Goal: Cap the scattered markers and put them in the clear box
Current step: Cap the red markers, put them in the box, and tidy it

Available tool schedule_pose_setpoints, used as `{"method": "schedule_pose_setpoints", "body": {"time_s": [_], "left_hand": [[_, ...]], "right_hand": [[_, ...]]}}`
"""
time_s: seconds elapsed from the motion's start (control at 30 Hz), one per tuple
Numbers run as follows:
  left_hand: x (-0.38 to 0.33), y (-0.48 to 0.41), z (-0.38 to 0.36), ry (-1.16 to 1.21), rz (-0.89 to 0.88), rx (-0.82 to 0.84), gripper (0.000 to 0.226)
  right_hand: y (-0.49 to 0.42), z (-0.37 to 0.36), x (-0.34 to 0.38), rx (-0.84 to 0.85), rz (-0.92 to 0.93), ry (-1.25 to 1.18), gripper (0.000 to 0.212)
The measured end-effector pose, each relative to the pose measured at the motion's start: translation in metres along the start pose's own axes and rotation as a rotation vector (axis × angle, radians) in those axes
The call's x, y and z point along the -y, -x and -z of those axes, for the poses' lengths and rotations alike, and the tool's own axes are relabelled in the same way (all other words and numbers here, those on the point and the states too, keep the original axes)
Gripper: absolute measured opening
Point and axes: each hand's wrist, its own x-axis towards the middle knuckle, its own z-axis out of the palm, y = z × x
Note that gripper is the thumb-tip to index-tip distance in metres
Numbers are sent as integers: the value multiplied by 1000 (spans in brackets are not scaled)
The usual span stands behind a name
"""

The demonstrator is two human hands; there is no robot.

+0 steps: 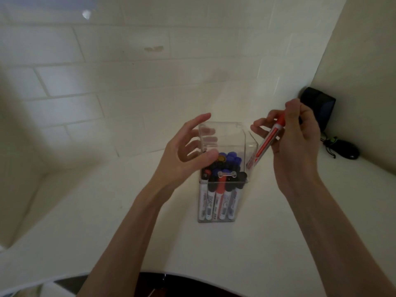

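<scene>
holding: the right hand (pixel 297 136) pinches a capped red marker (pixel 265 142) near its cap, right of centre frame.
axis: the marker slants, cap high toward the upper right and tail low toward the lower left, aimed at the box mouth.
box: the clear box (pixel 222 181) stands on the tabletop (pixel 150 243) at centre frame, its lid (pixel 222 133) raised at the back, packed with upright markers (pixel 218 202), caps up.
gap: the tail sits just beside the box's right wall; whether it has crossed the rim cannot be told.
left hand (pixel 188 151): open, fingers spread about the lid's left edge, thumb above the mouth; contact unclear.
nearer hand: the right; the drop likely means sliding the marker down-left along its own axis into the little room left.
right edge: a dark case (pixel 319 106) and a dark corded item (pixel 345 150).
</scene>
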Motion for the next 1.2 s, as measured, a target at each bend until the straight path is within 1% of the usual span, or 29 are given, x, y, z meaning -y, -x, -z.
{"method": "schedule_pose_setpoints", "body": {"time_s": [0.07, 0.1, 0.13, 0.2, 0.27, 0.33, 0.43, 0.53, 0.63, 0.7, 0.77, 0.8, 0.83, 0.87, 0.9, 1.1, 1.2], "left_hand": [[-9, -9, -3, -49, 32, -56, 58], [-15, -15, -6, -41, 79, -92, 53], [-21, -22, -9, -8, 155, -124, 55], [-34, -33, -11, 36, 306, -142, 72], [-45, -42, -9, 35, 382, -125, 81], [-54, -48, -4, 36, 415, -102, 82], [-64, -59, 0, 29, 517, -69, 90], [-71, -70, 0, -6, 587, -73, 100], [-69, -76, -1, -36, 590, -77, 103], [-62, -77, -3, -38, 584, -96, 102], [-52, -76, -4, -13, 579, -120, 101], [-48, -76, -4, 5, 578, -129, 100], [-45, -76, -4, 22, 576, -136, 99], [-42, -76, -4, 34, 569, -139, 97], [-40, -76, -3, 41, 559, -137, 96], [-35, -79, 0, 33, 524, -115, 93], [-30, -77, 2, 57, 520, -126, 88]], "right_hand": [[1, 2, 2, 0, 47, 36, 35], [1, 3, 3, 0, 77, 65, 31], [2, 4, 5, -2, 106, 102, 28], [3, 5, 8, -14, 153, 159, 28], [4, 6, 12, -15, 188, 191, 29], [8, 6, 17, 16, 214, 206, 27], [17, 7, 27, 133, 218, 201, 22], [26, 9, 31, 293, 200, 377, 23], [32, 10, 29, 538, 260, 710, 18], [35, 8, 27, 729, 157, 843, 22], [37, 5, 25, 856, 36, 958, 38], [37, 4, 22, 888, 41, 1050, 49], [37, 4, 19, 904, 73, 1149, 59], [35, 3, 16, 915, 113, 1226, 63], [34, 3, 15, 925, 142, 1266, 62], [23, 8, 14, 940, 91, 1215, 44], [20, 12, 13, 933, 82, 1196, 41]]}}
